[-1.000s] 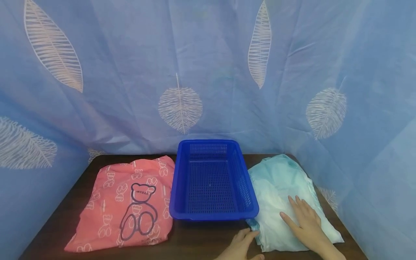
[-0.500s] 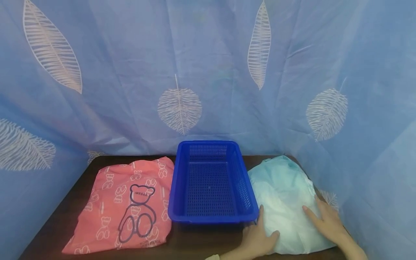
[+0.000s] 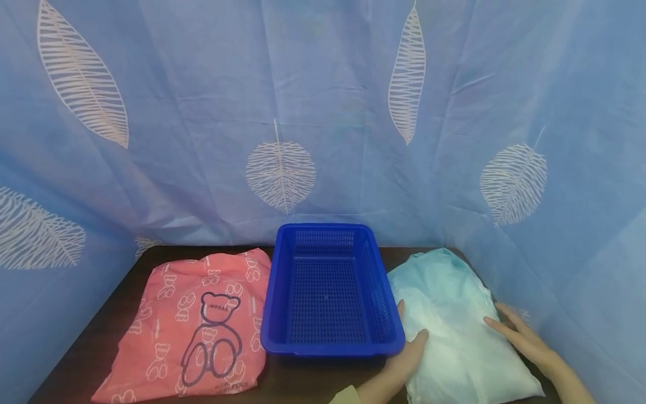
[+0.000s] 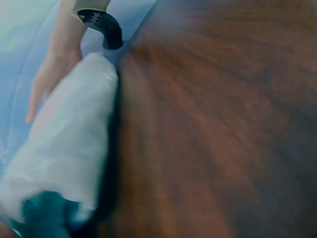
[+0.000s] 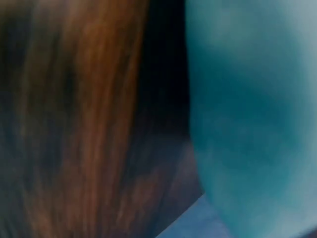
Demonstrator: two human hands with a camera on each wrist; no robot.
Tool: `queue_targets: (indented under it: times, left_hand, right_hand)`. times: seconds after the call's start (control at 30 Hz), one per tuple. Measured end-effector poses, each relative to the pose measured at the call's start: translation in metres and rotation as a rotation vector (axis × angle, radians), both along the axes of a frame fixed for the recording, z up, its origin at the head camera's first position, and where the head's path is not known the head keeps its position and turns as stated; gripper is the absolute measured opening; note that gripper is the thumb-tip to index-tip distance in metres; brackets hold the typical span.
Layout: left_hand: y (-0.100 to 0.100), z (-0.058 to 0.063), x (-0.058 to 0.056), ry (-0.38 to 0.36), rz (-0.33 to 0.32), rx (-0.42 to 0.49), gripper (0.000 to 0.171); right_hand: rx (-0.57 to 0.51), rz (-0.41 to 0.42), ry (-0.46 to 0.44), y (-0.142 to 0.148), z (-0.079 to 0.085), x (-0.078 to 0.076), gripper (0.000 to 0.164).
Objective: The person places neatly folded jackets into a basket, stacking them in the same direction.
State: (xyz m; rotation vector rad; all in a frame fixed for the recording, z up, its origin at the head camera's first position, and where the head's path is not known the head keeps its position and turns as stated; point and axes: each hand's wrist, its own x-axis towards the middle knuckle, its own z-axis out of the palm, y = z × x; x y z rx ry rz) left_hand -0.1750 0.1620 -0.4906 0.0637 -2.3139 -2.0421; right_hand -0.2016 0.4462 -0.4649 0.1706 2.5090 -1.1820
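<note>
A soft, puffy bag, teal at the far end and white nearer me, lies on the table's right side. My left hand is at its left edge, thumb over the fabric and fingers partly hidden between bag and basket. Along the right edge lies my right hand, fingers extended. In the left wrist view the bag stands slightly bulged on the wood, with my right hand on its far side. Blurred teal fabric of the bag fills the right of the right wrist view.
A blue plastic basket with slotted walls stands mid-table, right against the bag's left side. Left of it lies a pink bag printed with bears. Behind and beside the dark wooden table hangs a blue leaf-patterned curtain.
My right hand has slid off the bag's top to its right edge. My left hand has moved forward and right, in between basket and bag. The bag's near left corner looks rearranged.
</note>
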Motion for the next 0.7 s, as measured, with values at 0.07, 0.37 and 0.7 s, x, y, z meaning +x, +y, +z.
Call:
queue_targets:
  times: [0.07,0.37,0.7]
  left_hand:
    - [0.001,-0.002,0.000,0.042,0.035,0.033,0.074]
    - [-0.001,-0.008,-0.002,-0.043,-0.193,0.225,0.073]
    - [0.001,-0.007,-0.007,-0.204,-0.241,0.249,0.055]
  right_hand:
    - [-0.016,0.004,-0.006,-0.001,0.000,0.000,0.090]
    - [-0.178,0.020,0.003,-0.008,-0.006,0.005,0.093]
    - [-0.262,0.076,-0.021,-0.003,-0.006,0.014,0.071]
